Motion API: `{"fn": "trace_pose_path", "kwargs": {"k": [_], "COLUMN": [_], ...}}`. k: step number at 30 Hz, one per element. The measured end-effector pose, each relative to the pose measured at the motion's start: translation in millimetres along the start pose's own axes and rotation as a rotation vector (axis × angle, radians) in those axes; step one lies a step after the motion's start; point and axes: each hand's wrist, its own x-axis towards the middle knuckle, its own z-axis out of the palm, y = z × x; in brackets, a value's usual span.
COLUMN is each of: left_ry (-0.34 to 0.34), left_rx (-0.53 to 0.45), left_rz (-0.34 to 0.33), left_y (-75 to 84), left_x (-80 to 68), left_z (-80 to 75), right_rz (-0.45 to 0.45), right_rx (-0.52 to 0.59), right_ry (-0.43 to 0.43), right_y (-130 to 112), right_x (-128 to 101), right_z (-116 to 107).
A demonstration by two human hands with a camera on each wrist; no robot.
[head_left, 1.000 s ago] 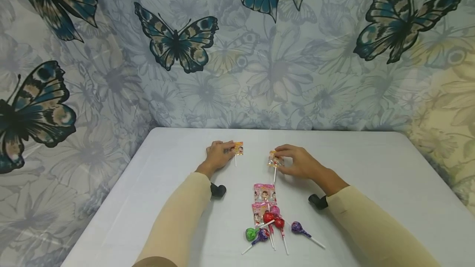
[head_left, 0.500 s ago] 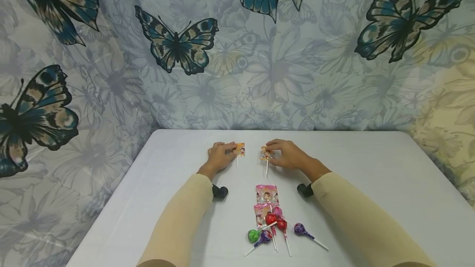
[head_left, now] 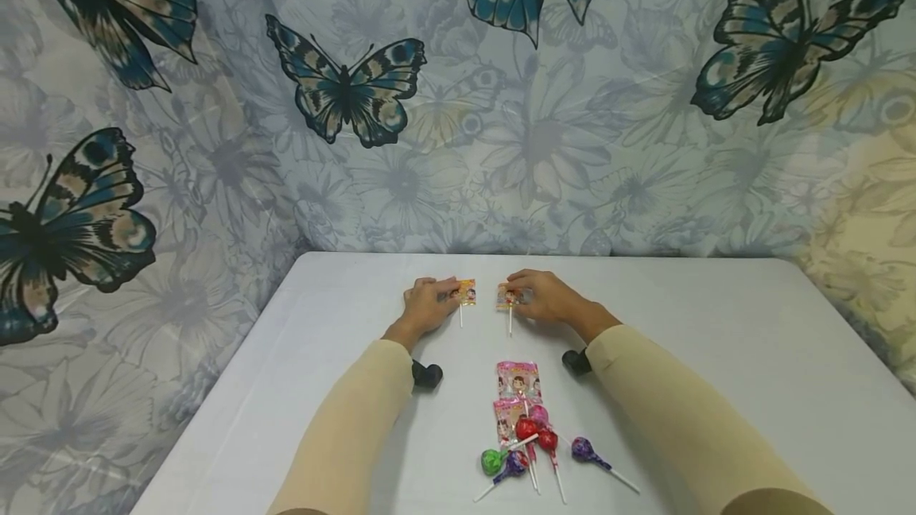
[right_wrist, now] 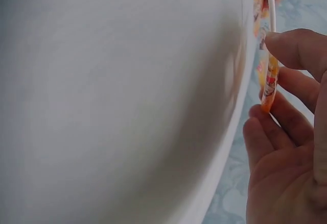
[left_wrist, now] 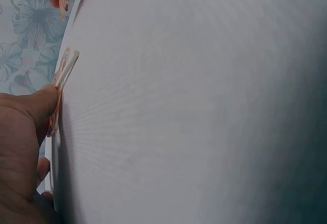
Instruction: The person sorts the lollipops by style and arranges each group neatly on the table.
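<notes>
Toward the back of the table, my left hand (head_left: 427, 306) pinches a flat lollipop in an orange-and-clear wrapper (head_left: 468, 291), its white stick pointing toward me. The left wrist view shows the thumb against the wrapper beside the stick (left_wrist: 68, 68). Across a small gap, my right hand (head_left: 544, 298) holds a matching orange-wrapped lollipop (head_left: 503, 296) between thumb and fingers. In the right wrist view this lollipop (right_wrist: 270, 83) is edge-on, above the table surface. Part of each wrapper is hidden behind fingers.
Nearer me lie two pink-wrapped flat lollipops (head_left: 518, 380), red ball lollipops (head_left: 547, 440), a pink one (head_left: 539, 416), a green one (head_left: 491, 462) and two purple ones (head_left: 583, 450). The white table (head_left: 343, 292) ends at a butterfly-patterned cloth (head_left: 401, 181).
My right hand has moved left with its lollipop, close to the left one, and the stick now points straight toward me. The left hand stays nearly in place.
</notes>
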Motion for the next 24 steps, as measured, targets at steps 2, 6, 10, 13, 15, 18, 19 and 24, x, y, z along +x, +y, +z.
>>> {"fn": "trace_pose_path", "kwargs": {"k": [2,6,10,13,15,18,19,24], "left_ry": [0.003,0.000,-0.009,-0.011,-0.011,-0.007,-0.005,-0.006], "left_rx": [0.006,0.011,0.012,0.014,0.015,0.019,0.018,0.016], "left_rz": [0.002,-0.001,-0.002,-0.002,-0.002,-0.001,0.000,-0.002], "left_y": [-0.5,-0.4,0.7,1.1,1.1,0.8,0.7,0.5], "left_x": [0.0,0.3,0.2,-0.1,-0.1,0.4,0.5,0.0], "left_z": [0.4,0.5,0.3,0.3,0.4,0.6,0.6,0.8], "right_rz": [0.002,0.015,0.052,0.080,0.092,0.099,0.100,0.125], "right_rx": [0.002,-0.005,-0.021,-0.021,-0.022,-0.024,-0.025,-0.028], "right_ry": [-0.013,-0.043,-0.078,-0.102,-0.111,-0.115,-0.114,-0.123], "right_y": [-1.6,-3.5,-4.5,-4.6,-4.1,-3.4,-3.1,-1.3], "right_x": [2.4,8.1,11.6,12.9,13.5,14.2,14.3,14.1], "right_z": [0.2,0.5,0.2,0.4,0.8,1.5,1.9,4.6]}}
